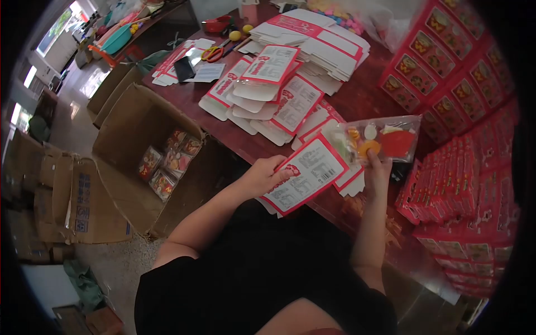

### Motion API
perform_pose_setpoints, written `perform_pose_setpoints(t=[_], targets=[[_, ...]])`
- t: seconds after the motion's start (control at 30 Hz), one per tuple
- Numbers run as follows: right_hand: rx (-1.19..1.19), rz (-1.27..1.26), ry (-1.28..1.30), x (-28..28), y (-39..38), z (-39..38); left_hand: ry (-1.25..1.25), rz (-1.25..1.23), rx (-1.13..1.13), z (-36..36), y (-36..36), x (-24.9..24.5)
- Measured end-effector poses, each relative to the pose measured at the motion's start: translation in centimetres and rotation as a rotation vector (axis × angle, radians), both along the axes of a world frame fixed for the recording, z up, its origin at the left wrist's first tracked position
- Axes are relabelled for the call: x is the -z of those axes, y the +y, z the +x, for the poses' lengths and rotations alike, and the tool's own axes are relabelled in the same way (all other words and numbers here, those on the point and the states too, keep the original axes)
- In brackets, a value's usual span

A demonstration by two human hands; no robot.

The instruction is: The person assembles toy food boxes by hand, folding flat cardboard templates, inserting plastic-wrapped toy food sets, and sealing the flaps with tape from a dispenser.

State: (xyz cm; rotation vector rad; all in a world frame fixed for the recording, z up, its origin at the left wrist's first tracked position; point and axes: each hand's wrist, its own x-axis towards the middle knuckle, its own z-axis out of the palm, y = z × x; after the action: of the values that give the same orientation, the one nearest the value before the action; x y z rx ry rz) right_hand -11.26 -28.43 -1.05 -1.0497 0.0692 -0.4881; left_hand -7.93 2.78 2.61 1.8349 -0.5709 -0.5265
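My left hand (267, 176) grips the lower left end of a flat red-and-white printed box (312, 170), its thumb on the printed face. Beside the box's upper right corner, my right hand (377, 167) pinches the lower edge of a clear plastic bag (395, 139). Red, orange, yellow and white pieces show through the plastic. The bag touches or overlaps the box's end; whether it is partly inside cannot be made out. Behind both hands, similar printed boxes (271, 64) lie in overlapping piles on the dark red table (234, 142).
An open carton (120, 131) at the left holds several printed packs (178, 159). Tall stacks of red packages (446, 178) stand at the right. White-and-red cartons (329, 44), scissors (213, 53) and a dark phone-like object (184, 68) lie toward the table's back.
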Motion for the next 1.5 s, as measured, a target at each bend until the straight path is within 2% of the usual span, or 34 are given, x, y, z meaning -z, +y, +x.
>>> perform_pose_setpoints(t=[0.07, 0.13, 0.2, 0.27, 0.33, 0.37, 0.4, 0.47, 0.5, 0.57, 0.6, 0.67, 0.7, 0.8, 0.83, 1.0, 1.07, 1.17, 1.23, 1.27, 1.33, 1.4, 1.47, 1.5], targets=[[-0.085, -0.186, 0.07, -0.3, -0.4, -0.3, 0.093, 0.038, -0.028, -0.7, 0.1, -0.8], [-0.197, -0.415, 0.139, -1.1, -0.5, -0.5, -0.056, 0.067, -0.002, -1.0, 0.3, 0.5], [-0.249, -0.49, 0.209, -1.5, -1.9, -0.6, 0.059, 0.046, 0.019, -1.6, 0.2, -0.1], [-0.032, -0.224, -0.016, -3.5, -0.8, -0.2, -0.058, 0.002, 0.029, -2.0, 0.0, 0.4], [0.063, -0.086, -0.151, -6.9, -0.2, 0.2, 0.023, 0.033, 0.104, -1.9, -0.1, -0.3], [0.156, -0.237, -0.079, -7.3, -1.0, 0.7, 0.039, 0.037, 0.122, -2.0, -0.3, -0.4], [0.125, -0.264, -0.047, -6.8, -1.8, 1.1, -0.028, -0.034, 0.1, -2.2, -0.5, 0.1], [0.067, -0.319, 0.016, -5.0, -3.4, 1.1, 0.026, -0.012, 0.109, -2.3, -0.5, -0.2], [0.034, -0.265, 0.053, -4.1, -3.7, 0.8, 0.053, -0.001, 0.116, -2.2, -0.5, -0.5], [-0.083, -0.301, 0.011, -2.4, -2.4, 1.0, 0.08, -0.017, 0.078, -2.2, -0.6, -1.3], [-0.142, -0.414, 0.064, -2.6, -1.0, 0.3, 0.099, -0.023, 0.061, -2.2, -0.6, -1.5], [-0.077, -0.633, -0.012, -1.7, 1.5, 0.3, 0.123, -0.058, 0.028, -2.2, -1.0, -0.7], [-0.125, -0.536, 0.065, -0.9, 2.0, 0.1, 0.131, -0.08, 0.009, -2.1, -1.4, -0.3], [-0.185, -0.687, 0.181, -0.7, 2.1, -0.9, 0.204, -0.109, -0.034, -2.4, -2.5, 0.7], [-0.141, -0.644, 0.26, -0.8, 2.3, -0.7, 0.19, -0.108, -0.045, -2.6, -3.0, 1.4], [-0.299, -0.495, 0.357, 1.2, 0.9, 0.2, 0.364, -0.353, 0.02, -1.6, -5.7, 3.9], [-0.385, -0.456, 0.354, 2.1, 0.7, 0.5, 0.233, -0.39, 0.006, 0.0, -7.1, 4.3], [-0.246, -0.452, 0.377, 3.1, 1.0, 0.8, -0.114, -0.326, 0.025, 2.4, -8.4, 4.8], [0.007, -0.398, 0.252, 2.7, 3.8, 0.1, 0.059, -0.297, 0.065, 3.1, -8.4, 4.3], [0.036, -0.374, 0.219, 3.3, 4.0, -0.1, 0.145, -0.282, 0.086, 3.5, -8.5, 4.1], [0.092, -0.331, 0.151, 4.1, 4.6, -0.4, 0.113, -0.289, 0.024, 3.9, -9.0, 5.4], [0.023, -0.164, 0.178, 4.3, 5.1, -0.6, 0.11, -0.28, -0.033, 4.1, -9.3, 5.6], [-0.101, -0.189, 0.166, 6.9, 3.3, 0.1, 0.132, -0.255, -0.084, 4.0, -9.4, 4.3], [-0.162, -0.199, 0.158, 7.8, 2.8, 0.5, 0.056, -0.275, -0.076, 4.4, -9.6, 5.0]])
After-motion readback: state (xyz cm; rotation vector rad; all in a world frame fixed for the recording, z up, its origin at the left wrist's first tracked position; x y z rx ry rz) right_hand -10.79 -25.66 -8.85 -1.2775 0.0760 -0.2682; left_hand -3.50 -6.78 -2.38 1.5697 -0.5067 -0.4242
